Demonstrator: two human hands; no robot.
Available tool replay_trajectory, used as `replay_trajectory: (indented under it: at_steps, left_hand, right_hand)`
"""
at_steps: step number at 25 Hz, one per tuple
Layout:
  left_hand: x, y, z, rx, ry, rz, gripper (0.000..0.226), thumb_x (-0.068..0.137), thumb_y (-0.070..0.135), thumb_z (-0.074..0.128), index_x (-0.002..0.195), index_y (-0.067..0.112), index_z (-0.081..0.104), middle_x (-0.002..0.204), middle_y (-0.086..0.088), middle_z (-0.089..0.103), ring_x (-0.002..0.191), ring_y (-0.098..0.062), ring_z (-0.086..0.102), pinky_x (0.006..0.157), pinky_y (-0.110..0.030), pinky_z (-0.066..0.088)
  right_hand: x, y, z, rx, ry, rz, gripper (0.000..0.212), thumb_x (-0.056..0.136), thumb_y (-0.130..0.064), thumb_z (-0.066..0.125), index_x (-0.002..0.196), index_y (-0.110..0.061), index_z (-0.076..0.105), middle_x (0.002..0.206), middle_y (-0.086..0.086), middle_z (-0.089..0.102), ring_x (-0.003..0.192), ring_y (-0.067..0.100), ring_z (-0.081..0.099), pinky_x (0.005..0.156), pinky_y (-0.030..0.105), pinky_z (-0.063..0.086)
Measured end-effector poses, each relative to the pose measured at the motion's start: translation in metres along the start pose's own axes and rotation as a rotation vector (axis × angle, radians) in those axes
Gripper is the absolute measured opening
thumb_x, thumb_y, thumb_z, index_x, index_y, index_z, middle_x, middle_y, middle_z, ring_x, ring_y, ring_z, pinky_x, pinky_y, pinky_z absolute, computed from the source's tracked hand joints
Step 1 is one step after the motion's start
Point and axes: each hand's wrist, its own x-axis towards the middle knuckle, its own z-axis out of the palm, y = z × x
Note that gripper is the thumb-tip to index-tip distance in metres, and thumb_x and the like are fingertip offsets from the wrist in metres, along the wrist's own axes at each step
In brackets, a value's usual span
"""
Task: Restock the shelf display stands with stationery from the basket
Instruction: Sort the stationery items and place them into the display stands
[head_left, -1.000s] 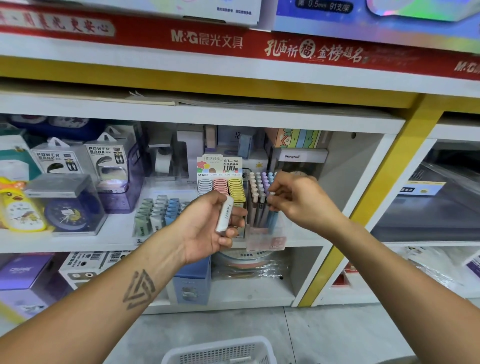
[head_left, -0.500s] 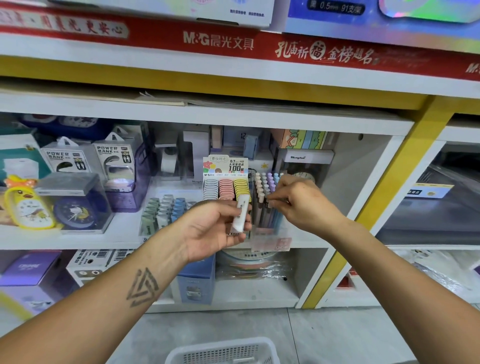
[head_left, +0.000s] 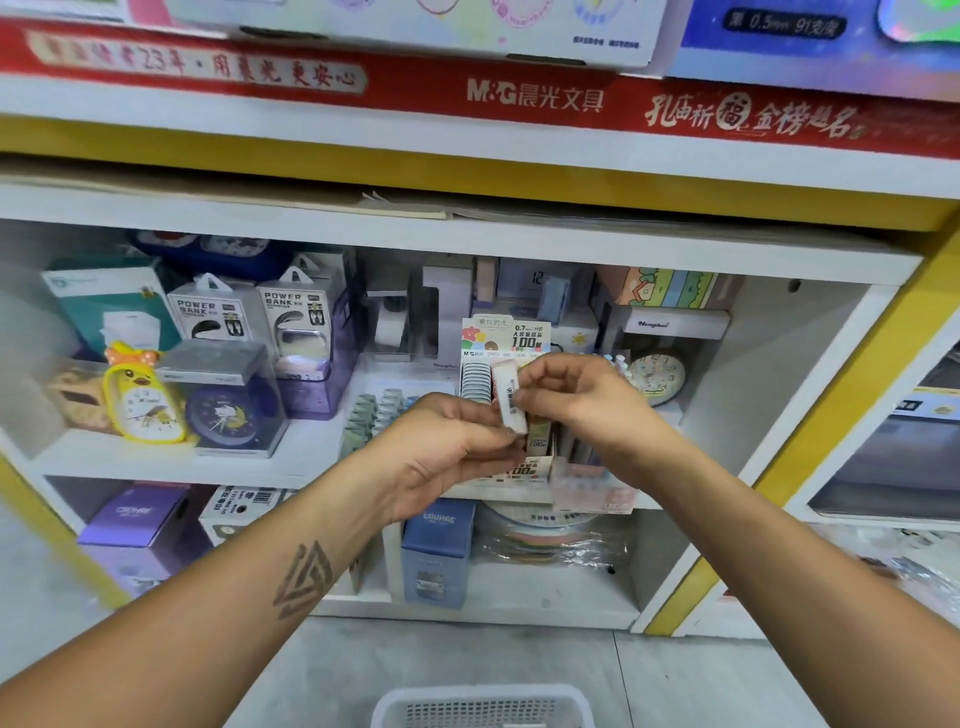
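A small white lead case (head_left: 508, 400) stands upright between both hands, in front of the pencil-lead display stand (head_left: 506, 340). My left hand (head_left: 447, 441) pinches its lower end from the left. My right hand (head_left: 582, 400) pinches its middle from the right with thumb and fingertip. The stand holds rows of grey cases (head_left: 475, 382); its other rows are hidden behind my hands. Behind my right hand, a clear stand of pastel pens (head_left: 582, 467) is mostly covered. The white basket (head_left: 483, 706) sits on the floor at the bottom edge.
Power bank boxes (head_left: 249, 317), a yellow duck clock (head_left: 140, 400) and a blue clock in a clear box (head_left: 223, 410) fill the shelf's left side. A round clock (head_left: 657, 376) stands at the right. Boxes (head_left: 439, 551) sit on the lower shelf. A yellow post (head_left: 831, 441) borders the bay.
My right hand left the pens and moved left onto the white case. My left hand raised the case to the middle. The view moved closer to the shelf.
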Motion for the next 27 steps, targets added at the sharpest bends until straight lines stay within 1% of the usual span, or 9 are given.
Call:
replay_trajectory:
  at_steps: [3, 5, 7, 9, 11, 13, 16, 20, 27]
  left_hand:
    - [-0.001, 0.009, -0.031, 0.449, 0.246, 0.175, 0.021, 0.087, -0.008, 0.060, 0.096, 0.007, 0.069, 0.100, -0.014, 0.074, 0.092, -0.027, 0.071, 0.081, -0.038, 0.058]
    - [-0.006, 0.014, -0.063, 0.815, 0.389, 0.273, 0.024, 0.088, 0.000, 0.059, 0.103, 0.016, 0.069, 0.106, -0.003, 0.073, 0.097, -0.021, 0.068, 0.077, -0.027, 0.056]
    - [-0.013, 0.014, -0.092, 1.166, 0.425, 0.303, 0.035, 0.086, 0.008, 0.059, 0.118, 0.021, 0.067, 0.117, 0.001, 0.070, 0.109, -0.021, 0.065, 0.086, -0.029, 0.053]
    - [-0.023, 0.008, -0.117, 1.344, 0.359, 0.295, 0.050, 0.083, 0.007, 0.057, 0.131, 0.024, 0.059, 0.132, 0.000, 0.063, 0.121, -0.024, 0.059, 0.094, -0.035, 0.051]
    - [-0.029, 0.000, -0.129, 1.437, 0.246, 0.261, 0.066, 0.082, 0.003, 0.052, 0.144, 0.024, 0.044, 0.148, 0.001, 0.048, 0.132, -0.023, 0.049, 0.104, -0.033, 0.044]
    - [-0.032, -0.008, -0.137, 1.496, 0.165, 0.222, 0.074, 0.083, 0.002, 0.051, 0.151, 0.022, 0.032, 0.157, 0.001, 0.036, 0.140, -0.021, 0.039, 0.109, -0.027, 0.035]
    - [-0.035, -0.012, -0.141, 1.513, 0.146, 0.207, 0.080, 0.085, 0.004, 0.053, 0.156, 0.021, 0.020, 0.164, 0.000, 0.018, 0.148, -0.017, 0.023, 0.114, -0.022, 0.022]
    - [-0.031, -0.009, -0.136, 1.499, 0.137, 0.228, 0.085, 0.084, 0.002, 0.053, 0.157, 0.021, 0.016, 0.165, 0.003, 0.009, 0.150, -0.014, 0.013, 0.118, -0.027, 0.022]
    - [-0.020, -0.010, -0.121, 1.541, 0.057, 0.272, 0.089, 0.081, 0.000, 0.049, 0.158, 0.020, 0.009, 0.166, 0.000, 0.004, 0.152, -0.014, 0.003, 0.118, -0.026, 0.008]
  right_hand:
    - [0.008, -0.004, 0.016, 0.042, -0.038, -0.009, 0.009, 0.097, -0.006, 0.060, 0.103, -0.003, 0.065, 0.084, 0.011, 0.069, 0.065, 0.021, 0.066, 0.058, 0.033, 0.058]
    - [0.014, -0.003, 0.027, -0.118, -0.044, -0.057, 0.011, 0.095, -0.013, 0.066, 0.105, -0.012, 0.070, 0.067, -0.002, 0.067, 0.051, 0.014, 0.058, 0.045, 0.027, 0.046]
    - [0.021, 0.000, 0.038, -0.340, -0.015, -0.094, 0.016, 0.088, -0.018, 0.075, 0.104, -0.020, 0.071, 0.061, -0.004, 0.058, 0.050, 0.009, 0.051, 0.047, 0.029, 0.044]
    - [0.028, 0.002, 0.053, -0.489, 0.021, -0.147, 0.015, 0.084, -0.021, 0.080, 0.095, -0.024, 0.070, 0.065, -0.007, 0.051, 0.053, 0.006, 0.052, 0.051, 0.025, 0.045]
    - [0.031, 0.004, 0.064, -0.561, 0.007, -0.205, 0.014, 0.089, -0.020, 0.074, 0.101, -0.028, 0.072, 0.077, -0.009, 0.061, 0.069, 0.008, 0.064, 0.063, 0.021, 0.048]
    - [0.032, 0.006, 0.074, -0.596, -0.028, -0.237, 0.026, 0.096, -0.017, 0.063, 0.119, -0.027, 0.069, 0.095, -0.008, 0.069, 0.090, 0.012, 0.068, 0.077, 0.022, 0.051]
    - [0.037, -0.002, 0.082, -0.682, 0.081, -0.314, 0.023, 0.096, -0.021, 0.063, 0.118, -0.029, 0.067, 0.101, -0.005, 0.072, 0.091, 0.015, 0.067, 0.082, 0.031, 0.054]
    - [0.070, -0.024, 0.086, -0.857, 0.290, -0.466, 0.015, 0.093, -0.018, 0.068, 0.106, -0.020, 0.076, 0.103, -0.001, 0.075, 0.091, 0.022, 0.068, 0.083, 0.037, 0.056]
    - [0.110, -0.022, 0.087, -1.302, 0.012, -0.196, 0.014, 0.088, -0.016, 0.073, 0.099, -0.023, 0.073, 0.102, 0.002, 0.072, 0.096, 0.025, 0.066, 0.075, 0.031, 0.050]
